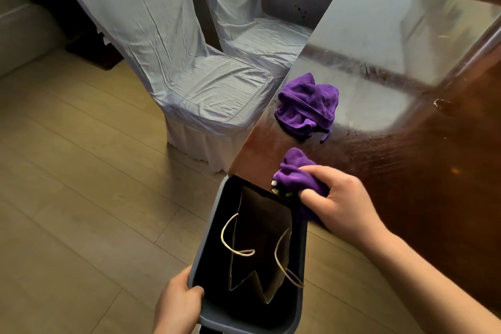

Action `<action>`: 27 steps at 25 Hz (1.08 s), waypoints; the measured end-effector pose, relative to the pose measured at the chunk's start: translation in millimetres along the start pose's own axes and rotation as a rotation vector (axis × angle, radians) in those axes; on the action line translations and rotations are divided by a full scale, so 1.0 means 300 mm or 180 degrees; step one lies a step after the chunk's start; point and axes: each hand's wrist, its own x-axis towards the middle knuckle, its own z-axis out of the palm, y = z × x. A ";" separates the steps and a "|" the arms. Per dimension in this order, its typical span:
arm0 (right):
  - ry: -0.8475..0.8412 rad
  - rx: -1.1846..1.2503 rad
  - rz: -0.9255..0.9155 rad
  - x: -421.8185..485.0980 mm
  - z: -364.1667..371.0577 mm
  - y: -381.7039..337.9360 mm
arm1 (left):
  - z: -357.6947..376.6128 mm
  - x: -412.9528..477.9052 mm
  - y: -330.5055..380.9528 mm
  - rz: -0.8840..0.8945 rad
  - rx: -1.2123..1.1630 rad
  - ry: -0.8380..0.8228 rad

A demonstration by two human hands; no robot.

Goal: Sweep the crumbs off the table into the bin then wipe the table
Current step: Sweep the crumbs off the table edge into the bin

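The right hand (341,198) is clutching a bunched purple cloth (294,175) at the table (406,171) corner, with a few pale crumbs (276,188) lying just at its 9 o'clock side on the edge. The left hand (176,304) is gripping the grey bin (211,225) rim, holding the bin under that corner. A paper bag (260,238) is sitting inside. A second purple cloth (307,106) is lying crumpled at 12 o'clock from the first.

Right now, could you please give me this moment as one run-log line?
step: sweeping crumbs | right hand: cloth at table edge | left hand: holds bin under edge | spare cloth: on table
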 end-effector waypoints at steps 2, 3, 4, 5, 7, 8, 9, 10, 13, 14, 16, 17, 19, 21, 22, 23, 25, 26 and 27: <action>-0.0094 0.0126 -0.0004 -0.035 0.019 -0.024 | -0.001 -0.002 -0.003 0.0007 -0.0052 0.0009; -0.0128 0.0232 0.0054 -0.050 0.023 -0.030 | -0.002 -0.003 -0.007 0.0032 -0.0074 0.0040; -0.0169 0.0386 0.0122 -0.065 0.024 -0.034 | -0.003 -0.003 -0.009 0.0064 -0.0085 0.0076; -0.0233 0.0585 0.0178 -0.079 0.022 -0.037 | -0.005 -0.002 -0.010 0.0088 -0.0089 0.0107; -0.0364 0.1153 0.0281 -0.096 0.013 -0.042 | -0.010 0.002 -0.008 0.0099 -0.0083 0.0106; -0.0341 0.1450 0.0326 -0.095 0.004 -0.043 | -0.012 0.003 -0.007 0.0109 -0.0090 0.0087; -0.0246 0.1685 0.0365 -0.089 -0.007 -0.043 | -0.013 0.003 -0.006 0.0129 -0.0105 0.0072; -0.0121 0.1861 0.0420 -0.079 -0.022 -0.042 | -0.013 0.004 -0.005 0.0156 -0.0123 0.0067; 0.0203 0.2368 0.0743 -0.034 -0.072 -0.037 | -0.011 0.005 -0.003 0.0203 -0.0139 0.0049; 0.0276 0.2486 0.0844 -0.014 -0.084 -0.037 | -0.010 0.004 -0.003 0.0215 -0.0142 0.0051; 0.0365 0.2496 0.1035 0.035 -0.094 -0.036 | -0.008 0.005 -0.002 0.0235 -0.0146 0.0064; 0.0374 0.2498 0.1212 0.059 -0.093 -0.036 | -0.007 0.004 -0.002 0.0241 -0.0150 0.0059; 0.0206 0.2846 0.1745 0.087 -0.087 -0.034 | -0.007 -0.003 0.000 0.0254 -0.0161 0.0048; -0.0177 0.3372 0.2085 0.086 -0.082 -0.038 | -0.011 -0.007 0.003 0.0271 -0.0172 0.0067; -0.0371 0.3604 0.2156 0.078 -0.080 -0.037 | -0.013 -0.006 0.003 0.0274 -0.0174 0.0079; -0.0527 0.3799 0.2174 0.068 -0.079 -0.033 | -0.014 -0.003 0.002 0.0273 -0.0166 0.0090; -0.0729 0.4064 0.2056 0.044 -0.078 -0.027 | -0.015 -0.001 -0.002 0.0273 -0.0142 0.0103; -0.0779 0.4095 0.1960 0.035 -0.078 -0.029 | -0.015 0.001 -0.002 0.0286 -0.0150 0.0110; -0.0800 0.4051 0.1885 0.028 -0.077 -0.032 | -0.015 0.003 -0.004 0.0298 -0.0165 0.0114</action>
